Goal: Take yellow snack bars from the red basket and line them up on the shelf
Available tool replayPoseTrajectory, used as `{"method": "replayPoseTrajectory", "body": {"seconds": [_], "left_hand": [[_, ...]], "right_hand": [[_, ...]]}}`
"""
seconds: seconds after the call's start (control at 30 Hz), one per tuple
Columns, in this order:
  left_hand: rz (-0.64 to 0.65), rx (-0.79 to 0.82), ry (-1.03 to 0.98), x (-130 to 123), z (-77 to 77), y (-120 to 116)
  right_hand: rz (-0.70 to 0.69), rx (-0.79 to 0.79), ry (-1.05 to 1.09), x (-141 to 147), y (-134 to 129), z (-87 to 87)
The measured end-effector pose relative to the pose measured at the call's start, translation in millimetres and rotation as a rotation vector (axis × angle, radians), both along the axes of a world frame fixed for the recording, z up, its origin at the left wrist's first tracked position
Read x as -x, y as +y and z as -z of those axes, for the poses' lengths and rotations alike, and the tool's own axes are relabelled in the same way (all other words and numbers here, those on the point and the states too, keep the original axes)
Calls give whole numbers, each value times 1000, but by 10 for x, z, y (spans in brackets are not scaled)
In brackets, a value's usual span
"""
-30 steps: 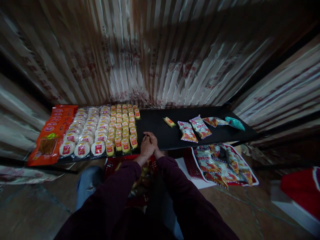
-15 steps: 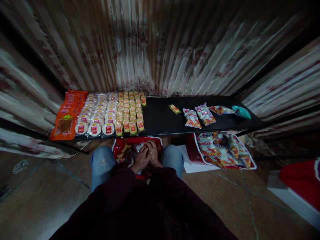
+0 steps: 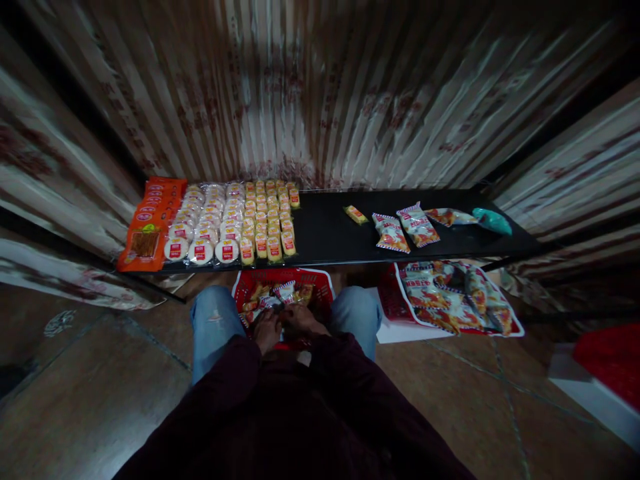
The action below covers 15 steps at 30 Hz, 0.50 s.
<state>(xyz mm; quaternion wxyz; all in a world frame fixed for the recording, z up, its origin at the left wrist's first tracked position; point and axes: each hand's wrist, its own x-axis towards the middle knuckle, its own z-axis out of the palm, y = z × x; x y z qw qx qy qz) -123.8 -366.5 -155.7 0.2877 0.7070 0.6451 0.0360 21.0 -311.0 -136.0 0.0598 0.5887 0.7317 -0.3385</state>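
Note:
A red plastic basket [image 3: 327, 291] sits between my knees with small wrapped snack packets [image 3: 285, 291] inside. Both hands are low over its near part, side by side. My left hand [image 3: 267, 329] reaches down among the packets, its fingertips dark and blurred. Beside it, my right hand [image 3: 301, 320] has its fingers curled inward toward the left one; what lies under them is hidden. On the black shelf [image 3: 320, 230] ahead, yellow wrapped cakes [image 3: 273, 248], round white rice crackers [image 3: 201, 252] and orange packs [image 3: 145, 244] stand in rows.
Farther right along the shelf lie one yellow packet [image 3: 355, 214], two striped snack bags [image 3: 418, 225], another bag [image 3: 450, 217] and a teal packet [image 3: 492, 221]. A second red basket [image 3: 518, 328] full of snack bags stands on the floor at right. Patterned curtains [image 3: 310, 93] hang behind.
My hands have drawn apart from each other and moved lower into the near part of the basket, uncovering more packets. The view has shifted slightly left.

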Motion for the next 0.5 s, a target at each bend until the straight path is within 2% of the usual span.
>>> {"method": "replayPoseTrajectory", "body": {"seconds": [0.1, 0.27, 0.37, 0.5], "left_hand": [[111, 50, -21, -69, 4, -46], [86, 170, -6, -69, 42, 0], [81, 239, -12, -88, -13, 76], [22, 313, -9, -231, -127, 166]], "right_hand": [[-54, 29, -52, 30, -14, -9], [-140, 5, -45, 68, -27, 38], [-135, 33, 77, 5, -3, 100], [-87, 94, 369, -268, 56, 233]]}}
